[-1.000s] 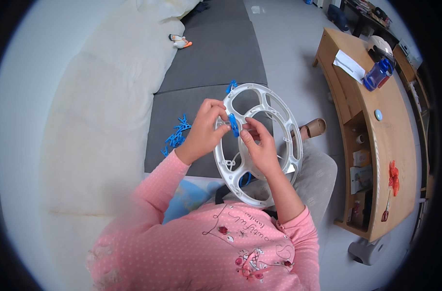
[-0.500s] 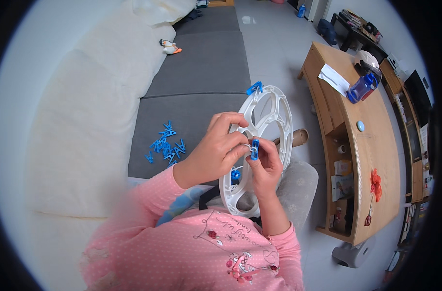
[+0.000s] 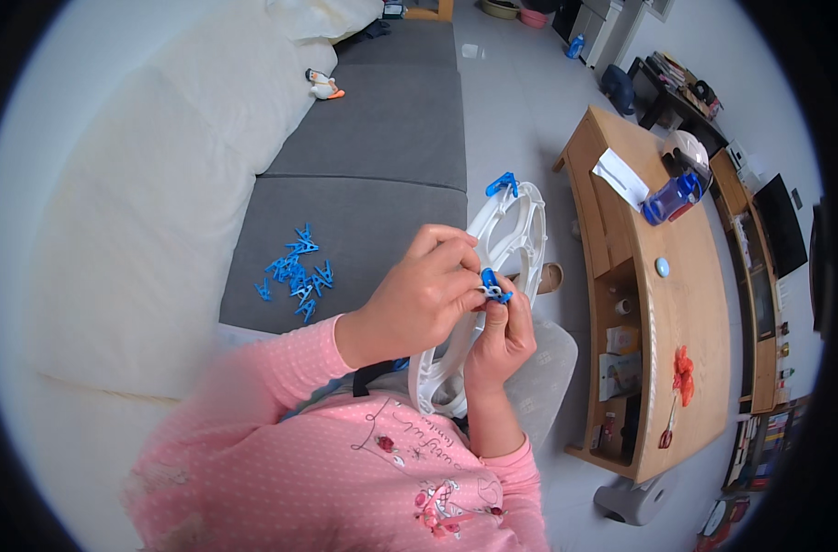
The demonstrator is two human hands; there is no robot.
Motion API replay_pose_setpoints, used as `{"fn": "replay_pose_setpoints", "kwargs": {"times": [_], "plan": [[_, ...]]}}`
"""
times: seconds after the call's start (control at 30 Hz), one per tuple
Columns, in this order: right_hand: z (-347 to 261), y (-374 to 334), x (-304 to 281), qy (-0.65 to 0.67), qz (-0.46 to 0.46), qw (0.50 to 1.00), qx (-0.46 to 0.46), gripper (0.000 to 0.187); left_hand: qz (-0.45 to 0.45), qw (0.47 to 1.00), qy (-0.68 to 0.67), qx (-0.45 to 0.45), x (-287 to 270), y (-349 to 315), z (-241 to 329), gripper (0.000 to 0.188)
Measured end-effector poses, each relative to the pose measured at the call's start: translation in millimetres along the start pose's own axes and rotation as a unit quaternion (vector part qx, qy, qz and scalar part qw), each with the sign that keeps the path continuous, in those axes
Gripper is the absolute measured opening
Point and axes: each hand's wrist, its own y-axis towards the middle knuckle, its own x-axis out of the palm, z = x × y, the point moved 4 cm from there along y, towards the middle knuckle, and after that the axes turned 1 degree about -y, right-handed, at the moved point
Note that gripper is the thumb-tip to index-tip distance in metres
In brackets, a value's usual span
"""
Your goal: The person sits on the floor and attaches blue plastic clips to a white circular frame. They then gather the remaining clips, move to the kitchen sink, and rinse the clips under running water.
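Note:
A white oval plastic drying-rack frame (image 3: 527,230) stands tilted in front of my lap, seen nearly edge-on. My right hand (image 3: 500,345) pinches a blue clothespin (image 3: 498,293) between thumb and fingers. Close against it, the fingers of my left hand (image 3: 428,285) are closed on a small white hook or ring at the clothespin; its exact shape is partly hidden. Another blue clothespin (image 3: 502,184) is at the far end of the frame. To the left, several loose blue clothespins (image 3: 298,269) lie in a pile on the grey sofa seat (image 3: 364,216).
Along the left runs a cream sofa cover (image 3: 161,184), with a white plush toy (image 3: 323,85) by it. At right stands a wooden table (image 3: 681,313) carrying a blue bottle (image 3: 669,198), white paper (image 3: 619,178), scissors (image 3: 666,432) and a red bag (image 3: 683,373). A grey stool (image 3: 635,501) is below.
The frame has turned to a more edge-on angle. The clothespin in my right hand has tilted, and both hands stay close together. My view has shifted slightly.

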Motion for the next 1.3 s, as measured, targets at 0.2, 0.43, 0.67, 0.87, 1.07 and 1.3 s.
{"fn": "replay_pose_setpoints", "kwargs": {"times": [0.2, 0.43, 0.67, 0.87, 1.07, 1.3], "plan": [[-1, 8, -6, -0.014, -0.015, 1.000, 0.019, 0.018, -0.021, 0.998, 0.057, -0.014, -2, 1, 8, 0.014], [-9, 13, -7, -0.074, -0.030, 0.996, -0.025, 0.017, -0.007, 0.995, 0.097, 0.021, -4, 1, 11, 0.014], [-18, 15, -13, -0.062, -0.062, 0.995, 0.041, 0.017, -0.013, 0.992, 0.113, 0.052, -5, -1, 13, 0.016], [-34, 23, -18, -0.114, -0.109, 0.986, 0.059, 0.015, -0.025, 0.992, 0.108, 0.058, -4, 0, 15, 0.019], [-57, 35, -13, -0.262, -0.185, 0.946, -0.056, 0.012, -0.032, 0.989, 0.132, 0.060, -4, -3, 13, 0.017], [-43, 53, -24, -0.177, -0.289, 0.941, -0.004, 0.020, -0.032, 0.992, 0.097, 0.070, -6, -2, 16, 0.013]]}}
